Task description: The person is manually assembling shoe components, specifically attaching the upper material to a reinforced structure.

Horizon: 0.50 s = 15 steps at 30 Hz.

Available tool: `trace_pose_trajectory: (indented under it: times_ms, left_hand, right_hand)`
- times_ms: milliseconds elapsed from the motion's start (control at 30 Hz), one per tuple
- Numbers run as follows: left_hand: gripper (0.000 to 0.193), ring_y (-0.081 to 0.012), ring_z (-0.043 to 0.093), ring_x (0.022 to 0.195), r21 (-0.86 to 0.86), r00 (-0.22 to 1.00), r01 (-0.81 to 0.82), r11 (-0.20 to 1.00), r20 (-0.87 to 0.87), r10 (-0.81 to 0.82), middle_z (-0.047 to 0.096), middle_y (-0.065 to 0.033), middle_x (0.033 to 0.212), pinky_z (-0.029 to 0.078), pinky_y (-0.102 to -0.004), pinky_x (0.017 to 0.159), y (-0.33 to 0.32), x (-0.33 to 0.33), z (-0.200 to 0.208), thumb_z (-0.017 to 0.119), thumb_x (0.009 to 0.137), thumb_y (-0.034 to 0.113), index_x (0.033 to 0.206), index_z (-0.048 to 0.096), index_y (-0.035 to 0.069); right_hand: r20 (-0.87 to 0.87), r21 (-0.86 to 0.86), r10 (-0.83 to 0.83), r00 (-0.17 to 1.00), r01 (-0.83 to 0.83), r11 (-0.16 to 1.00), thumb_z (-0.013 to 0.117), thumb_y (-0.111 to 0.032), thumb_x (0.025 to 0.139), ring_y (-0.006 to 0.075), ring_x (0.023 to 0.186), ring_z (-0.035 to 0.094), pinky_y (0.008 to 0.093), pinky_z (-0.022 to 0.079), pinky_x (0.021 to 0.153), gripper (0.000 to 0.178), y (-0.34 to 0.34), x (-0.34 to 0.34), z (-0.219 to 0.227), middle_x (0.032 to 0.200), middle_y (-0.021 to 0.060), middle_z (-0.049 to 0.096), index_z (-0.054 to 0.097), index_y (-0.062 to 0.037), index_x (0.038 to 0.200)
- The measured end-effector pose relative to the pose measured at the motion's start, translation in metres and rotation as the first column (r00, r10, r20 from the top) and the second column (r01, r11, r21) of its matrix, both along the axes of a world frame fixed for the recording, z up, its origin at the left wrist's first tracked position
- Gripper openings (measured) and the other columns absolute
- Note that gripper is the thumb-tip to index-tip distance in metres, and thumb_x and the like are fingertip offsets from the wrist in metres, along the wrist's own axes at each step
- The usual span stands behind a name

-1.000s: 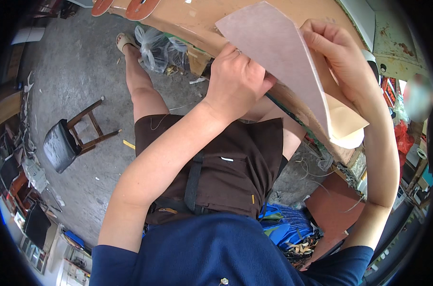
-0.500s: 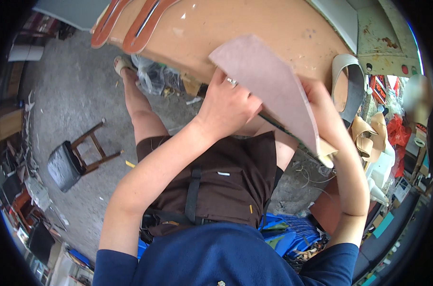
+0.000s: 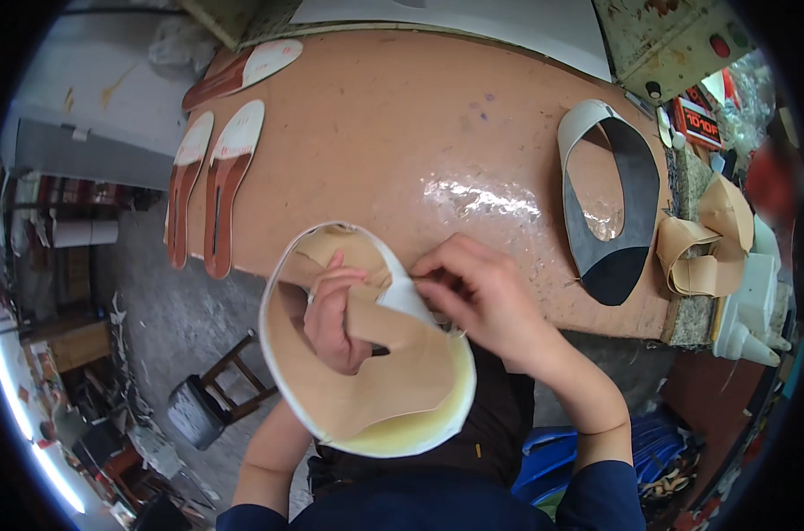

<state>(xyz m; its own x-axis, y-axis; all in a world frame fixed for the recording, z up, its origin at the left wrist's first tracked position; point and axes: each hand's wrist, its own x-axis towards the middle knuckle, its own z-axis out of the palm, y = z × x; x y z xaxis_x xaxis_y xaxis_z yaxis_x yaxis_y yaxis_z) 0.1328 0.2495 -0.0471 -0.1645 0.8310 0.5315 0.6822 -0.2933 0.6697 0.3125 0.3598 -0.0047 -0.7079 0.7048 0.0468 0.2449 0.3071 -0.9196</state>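
Shoe upper (image 3: 393, 376), tan inside and bounded by a thick pale rim, was held up at the near edge of the table (image 3: 358, 133), left of its middle, hollow side facing up. Within it the left grip (image 3: 335, 320) had its fingers curled on the tan inner band and seemed to bear the piece, though the thumb was hidden. On the right side the right grip (image 3: 482, 296) had thumb and fingertips drawn together at the white lapped part; whether they pinched the edge or merely touched it could not be told.

Judging by the thin walls, the upper would have weighed little and flexed readily, the rim stiffer than the lining. Dropping or tearing seemed small risks, yet a hard squeeze might have creased it. The rim, at left or right, looked the best place to take hold; the yellowish band along the near side might have been tacky and was better left untouched.

Farther off at right lay a grey and black upper (image 3: 637, 190), with curled tan pieces (image 3: 728, 212) beside it. At left lay three brown insoles (image 3: 235, 168) with white ends, and at the far side a white sheet (image 3: 473, 25)
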Motion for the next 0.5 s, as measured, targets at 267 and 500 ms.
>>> trace_pose_trajectory:
  times_ms: [267,500]
  left_hand:
    - [0.015,-0.0295,0.059,0.085,0.048,0.979,-0.067,0.997,0.195,0.057,0.057,-0.0150,0.085,0.041,-0.0550,0.101,0.002,0.005,-0.005,0.059,0.084,0.010,0.089,0.057,-0.004]
    - [0.008,-0.0264,0.057,0.095,-0.095,0.949,0.002,0.996,0.315,0.028,0.057,-0.0109,0.089,0.036,-0.0529,0.106,0.002,0.000,0.007,0.064,0.080,0.006,0.083,0.057,0.003]
  right_hand:
    - [-0.196,0.217,-0.040,0.980,0.083,0.973,0.069,-0.012,0.078,0.0240,0.074,0.063,0.0336,0.052,0.061,0.015,-0.024,-0.023,-0.015,0.092,0.0065,0.060,0.064,-0.0079,0.092]
    - [-0.269,0.398,-0.045,0.962,0.153,0.905,0.062,-0.016,0.079,0.0206,0.075,0.062,0.0323,0.051,0.059,0.020,-0.029,-0.034,-0.028,0.088,0.0040,0.057,0.064,-0.0117,0.098]
